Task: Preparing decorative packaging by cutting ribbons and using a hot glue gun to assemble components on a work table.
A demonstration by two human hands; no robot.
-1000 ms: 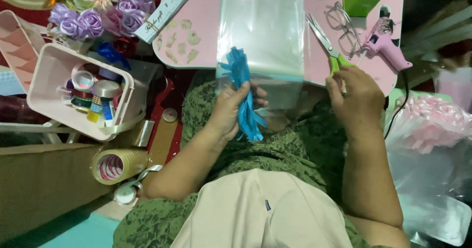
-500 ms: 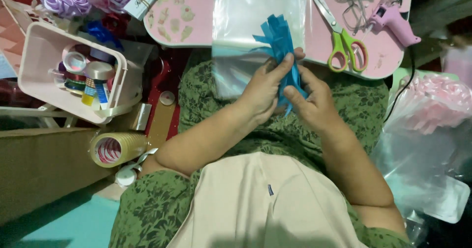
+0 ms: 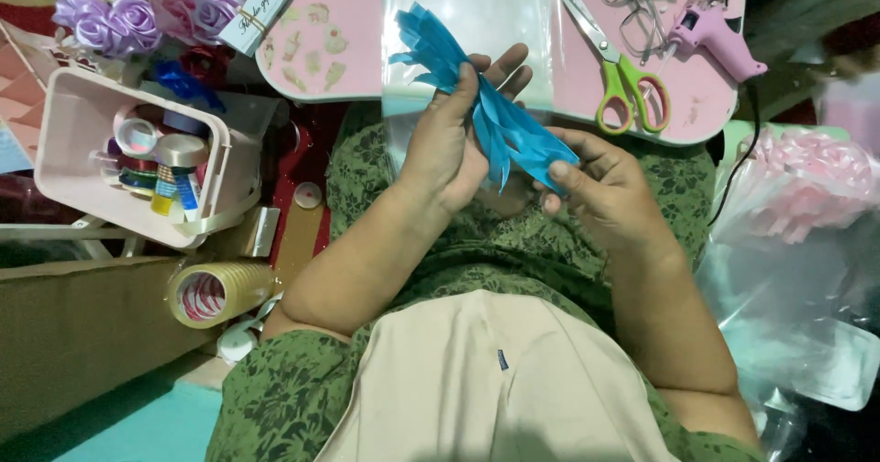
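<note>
— Fingers [image 3: 463, 91] of left hand [image 3: 449, 146] wrapped round blue ribbon [image 3: 495, 118], thumb pressing strips against palm?

— Yes. Clenched at mid-bundle, loose strip ends fanning up and left above knuckles.

— And right hand [image 3: 610, 192]?

— Pinching lower end of same ribbon between thumb and fingertips, just right of left hand. Both hands touching, held over lap, above green patterned dress.

— Behind ribbon?

— Clear plastic sheet [image 3: 467, 13] hanging over edge of pink counter [image 3: 353, 49].

— Else on counter?

— Scissors [image 3: 623, 72] with green handles, right of sheet. Glasses [image 3: 632, 8] just beyond, pink glue gun [image 3: 715, 27] near right edge, cord trailing down.

— Left side?

— Pink basket [image 3: 78, 164] holding ribbon spools, well apart from hands. Purple ribbon roses [image 3: 119, 17] above it. Tape roll [image 3: 215, 292] lying below basket, near left elbow.

— Right side?

— Clear bags [image 3: 797, 242] with pink bows inside, beside right forearm.
</note>
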